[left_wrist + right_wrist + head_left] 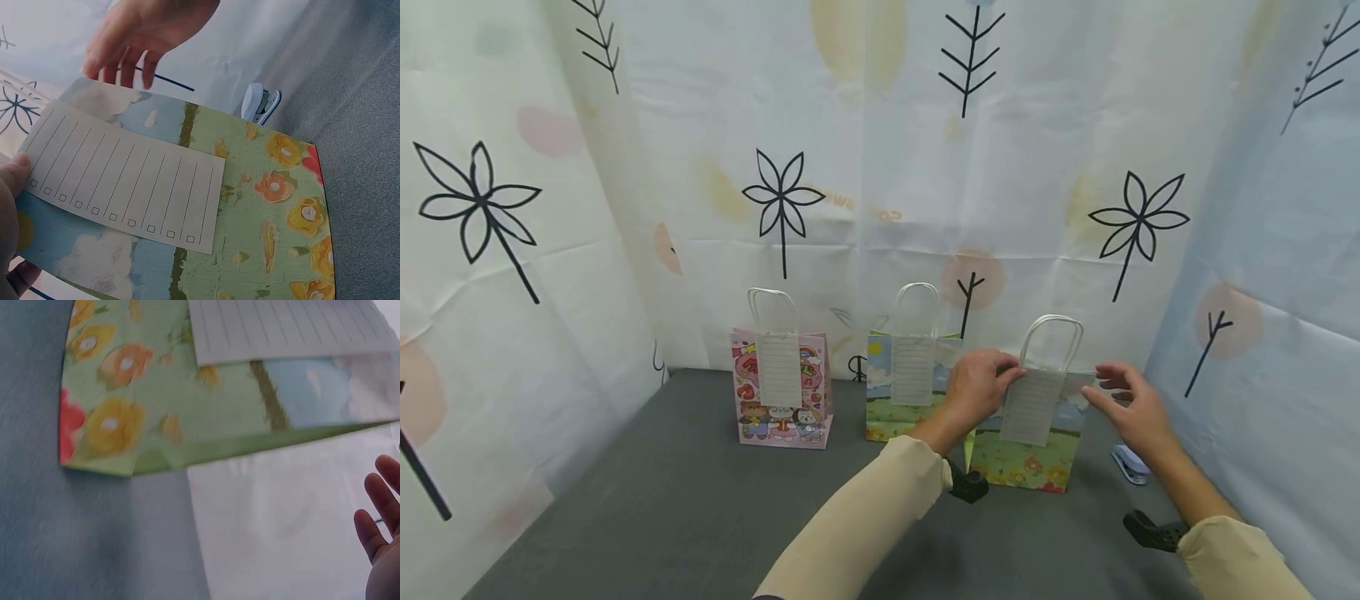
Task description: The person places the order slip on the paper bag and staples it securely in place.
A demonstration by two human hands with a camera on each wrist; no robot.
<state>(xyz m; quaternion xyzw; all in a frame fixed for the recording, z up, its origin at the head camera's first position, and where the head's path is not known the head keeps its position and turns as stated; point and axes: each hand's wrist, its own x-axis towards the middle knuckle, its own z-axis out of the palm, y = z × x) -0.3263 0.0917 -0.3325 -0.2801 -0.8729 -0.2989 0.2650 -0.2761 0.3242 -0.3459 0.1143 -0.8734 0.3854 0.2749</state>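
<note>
A paper gift bag (1022, 462) with a painted sky, green meadow and flowers stands upright at the right, its white handle (1051, 318) raised. A white lined sheet (1032, 408) with small checkboxes lies against its front. My left hand (977, 385) pinches the bag's upper left edge, its thumb (15, 172) at the sheet's top edge and fingers behind. At the bag's upper right corner, my right hand (1133, 408) hovers with fingers spread and loosely bent. In the right wrist view, those fingers (380, 503) are apart from the bag and hold nothing.
A second meadow-pattern bag (877, 404) stands left of this one, and a pink cartoon bag (781, 427) farther left, both with lined sheets. A small white-and-blue stapler-like object (1130, 464) lies by my right forearm. Patterned cloth (865, 167) encloses the grey table (700, 500).
</note>
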